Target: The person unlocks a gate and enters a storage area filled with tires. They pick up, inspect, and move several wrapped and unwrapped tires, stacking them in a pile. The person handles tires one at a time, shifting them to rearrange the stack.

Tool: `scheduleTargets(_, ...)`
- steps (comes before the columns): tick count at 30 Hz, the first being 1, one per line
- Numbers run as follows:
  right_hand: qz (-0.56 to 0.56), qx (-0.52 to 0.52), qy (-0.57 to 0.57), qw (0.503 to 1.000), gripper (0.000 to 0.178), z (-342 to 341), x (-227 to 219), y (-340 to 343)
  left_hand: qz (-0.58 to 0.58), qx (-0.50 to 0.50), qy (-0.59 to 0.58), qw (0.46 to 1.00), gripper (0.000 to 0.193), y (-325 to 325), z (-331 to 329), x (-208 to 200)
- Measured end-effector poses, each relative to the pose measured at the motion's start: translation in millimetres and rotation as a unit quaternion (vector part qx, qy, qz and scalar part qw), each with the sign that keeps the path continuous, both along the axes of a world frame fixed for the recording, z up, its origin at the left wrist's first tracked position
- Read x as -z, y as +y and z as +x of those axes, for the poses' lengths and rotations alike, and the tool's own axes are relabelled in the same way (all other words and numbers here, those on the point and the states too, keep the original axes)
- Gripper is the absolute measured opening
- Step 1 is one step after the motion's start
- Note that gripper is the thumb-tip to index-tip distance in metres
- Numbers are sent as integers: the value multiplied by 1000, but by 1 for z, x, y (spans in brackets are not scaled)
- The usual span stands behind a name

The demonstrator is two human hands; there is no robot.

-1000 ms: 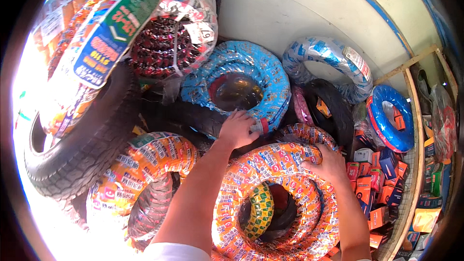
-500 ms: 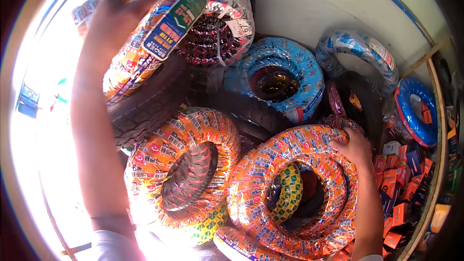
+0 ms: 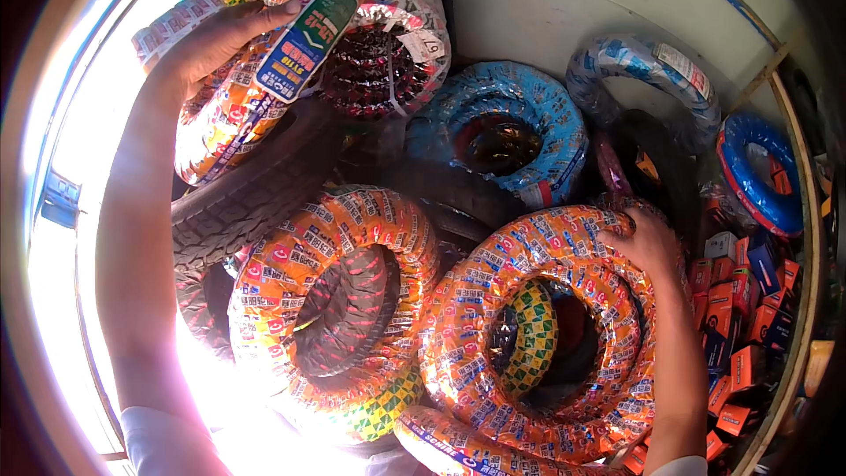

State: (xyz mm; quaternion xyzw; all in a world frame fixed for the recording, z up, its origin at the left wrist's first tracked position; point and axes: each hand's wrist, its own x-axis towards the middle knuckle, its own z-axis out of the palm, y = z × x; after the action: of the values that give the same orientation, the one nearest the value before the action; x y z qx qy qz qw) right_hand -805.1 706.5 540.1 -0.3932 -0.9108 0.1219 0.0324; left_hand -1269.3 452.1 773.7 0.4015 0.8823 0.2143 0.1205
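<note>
At the upper left, my left hand is closed on a tyre in orange printed wrapping with a blue-and-green label. One digit stretches along it towards the label; the other fingers are partly hidden. This tyre leans against a bare black treaded tyre. At the right, my right hand is curled over the upper rim of another orange-wrapped tyre. Through its hole a green-and-yellow wrapped tyre shows. Beside it, to the left, stands a third orange-wrapped tyre with a dark tyre inside its ring.
Behind lie a blue-wrapped tyre, a clear-wrapped tyre with dark red inside and a grey-blue wrapped tyre against the pale wall. A shiny blue ring-shaped tyre sits above many small orange and dark boxes at the right.
My left hand, blurred before, now shows sharply on the labelled tyre. Hand and tyre appear slightly lower and further left, while the whole view has shifted a little. My right hand keeps its hold.
</note>
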Motion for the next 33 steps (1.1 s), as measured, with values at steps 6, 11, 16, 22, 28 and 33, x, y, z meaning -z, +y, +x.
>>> scheduleTargets(6,19,-5,2,1000,77,2,6,2,-9,-14,-86,996,119,19,-7,19)
scheduleTargets(11,23,-2,2,1000,76,4,8,4,61,-29,-71,995,117,28,-12,33)
scheduleTargets(16,17,-8,15,1000,75,3,14,8,87,11,-144,986,114,30,-7,33)
scheduleTargets(22,30,-26,42,998,71,3,19,7,209,65,-159,963,99,4,7,18)
scheduleTargets(28,19,-37,50,998,64,-1,23,9,230,125,-183,948,83,-25,38,-27)
scheduleTargets(33,24,-32,54,998,67,-4,29,13,196,179,-35,963,94,-11,92,-35)
